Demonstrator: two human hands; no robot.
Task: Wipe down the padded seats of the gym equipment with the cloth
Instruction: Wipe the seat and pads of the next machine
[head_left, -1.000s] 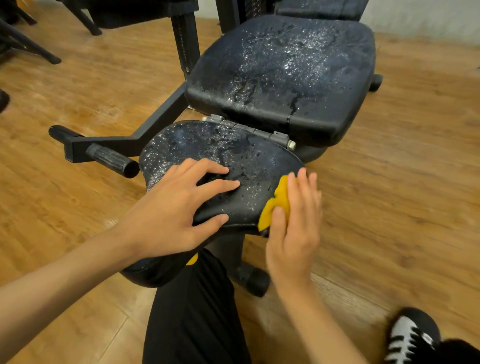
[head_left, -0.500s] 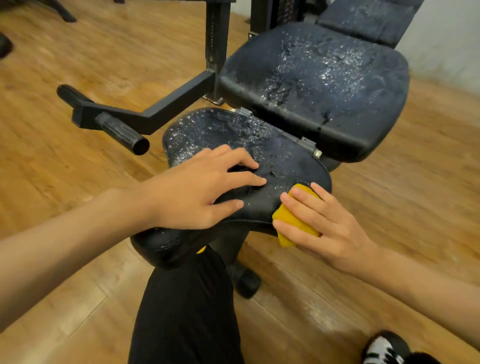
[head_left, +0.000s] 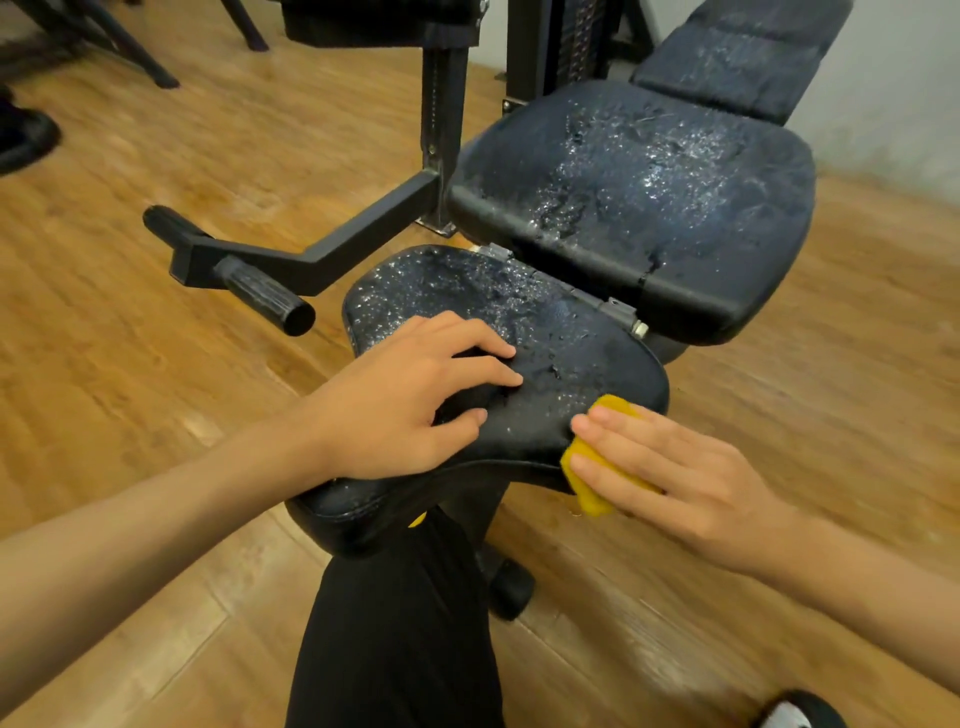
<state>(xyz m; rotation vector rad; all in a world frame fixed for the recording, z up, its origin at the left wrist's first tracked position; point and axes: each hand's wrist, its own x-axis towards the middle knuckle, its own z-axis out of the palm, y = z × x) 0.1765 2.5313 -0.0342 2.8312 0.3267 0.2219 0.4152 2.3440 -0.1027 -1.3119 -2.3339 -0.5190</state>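
Now: right hand (head_left: 670, 478), turned crosswise since a second ago, fingers straight, pressing yellow cloth (head_left: 589, 493) against front seat pad (head_left: 571, 343) rim at 4 o'clock. Left hand (head_left: 400, 400), unmoved, spread flat on pad, holding nothing. Droplets remain toward 12 o'clock; wiping judged barely begun.

- Front seat pad (head_left: 519, 332): black vinyl, glossy, beaded with droplets.
- Rear seat pad (head_left: 649, 192): same vinyl, cracked, wet.
- Cloth (head_left: 589, 486): yellow, matt.
- Frame arm (head_left: 363, 234): black-painted metal.
- Floor (head_left: 156, 156): varnished wood.
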